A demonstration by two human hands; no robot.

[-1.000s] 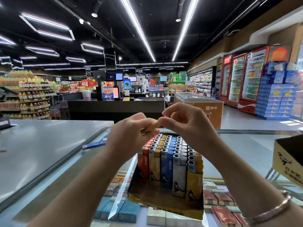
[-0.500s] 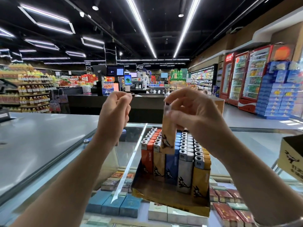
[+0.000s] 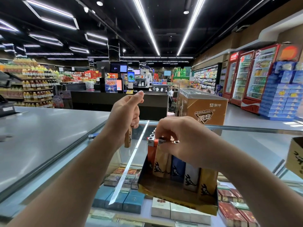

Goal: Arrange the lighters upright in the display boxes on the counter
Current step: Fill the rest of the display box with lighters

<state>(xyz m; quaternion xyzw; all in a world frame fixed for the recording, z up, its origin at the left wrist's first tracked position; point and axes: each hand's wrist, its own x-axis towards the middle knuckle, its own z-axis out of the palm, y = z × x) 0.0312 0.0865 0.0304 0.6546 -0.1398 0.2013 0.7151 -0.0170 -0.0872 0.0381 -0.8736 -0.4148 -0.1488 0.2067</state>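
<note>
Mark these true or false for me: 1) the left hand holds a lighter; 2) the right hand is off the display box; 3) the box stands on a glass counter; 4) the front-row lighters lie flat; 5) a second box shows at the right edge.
1) True: the left hand grips a tan lighter, raised left of the display box.
2) False: the right hand rests on the lighter tops in the box.
3) True: the glass counter shows packs underneath.
4) False: the front-row lighters stand upright.
5) True: a second box, partly cut off.
</note>
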